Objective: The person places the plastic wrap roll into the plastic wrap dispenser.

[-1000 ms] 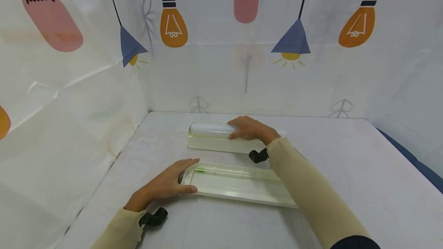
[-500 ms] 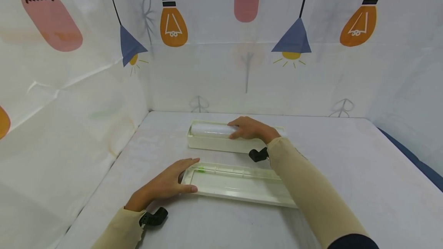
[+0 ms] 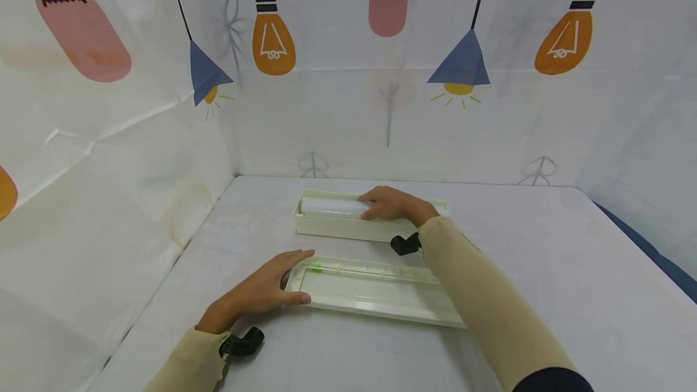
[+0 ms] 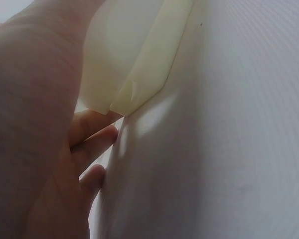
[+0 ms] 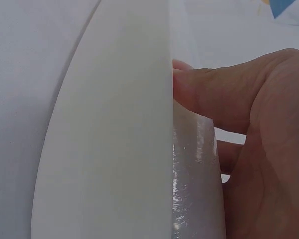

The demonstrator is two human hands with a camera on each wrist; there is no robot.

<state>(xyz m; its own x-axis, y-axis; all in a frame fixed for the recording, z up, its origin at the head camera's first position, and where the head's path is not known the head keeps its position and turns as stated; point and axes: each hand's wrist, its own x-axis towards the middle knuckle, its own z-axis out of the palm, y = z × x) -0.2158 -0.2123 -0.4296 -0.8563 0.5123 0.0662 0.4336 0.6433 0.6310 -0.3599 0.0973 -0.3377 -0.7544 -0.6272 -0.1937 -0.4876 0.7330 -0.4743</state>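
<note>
A clear, shiny roll of cling film (image 3: 331, 207) lies lengthwise inside a long cream-coloured dispenser box (image 3: 343, 227) toward the back of the table. My right hand (image 3: 394, 203) grips the roll from above near its middle; in the right wrist view the thumb (image 5: 199, 92) reaches down between film and box wall. Nearer to me lies the box's long lid (image 3: 376, 295), inner side up, with a clear rail and a small green piece (image 3: 316, 268) along its far side. My left hand (image 3: 264, 288) holds the lid's left end between thumb and fingers. My right forearm hides the lid's right end.
White cloth covers the table (image 3: 348, 356). Behind it hangs a white sheet (image 3: 337, 120) printed with lamps and bulbs, and another sheet (image 3: 136, 198) closes off the left side. A black wrist camera (image 3: 243, 342) sits on my left wrist.
My right hand has lowered the roll slightly, so it sits deeper and the box's right rim shows more. The left hand and the lid have stayed put.
</note>
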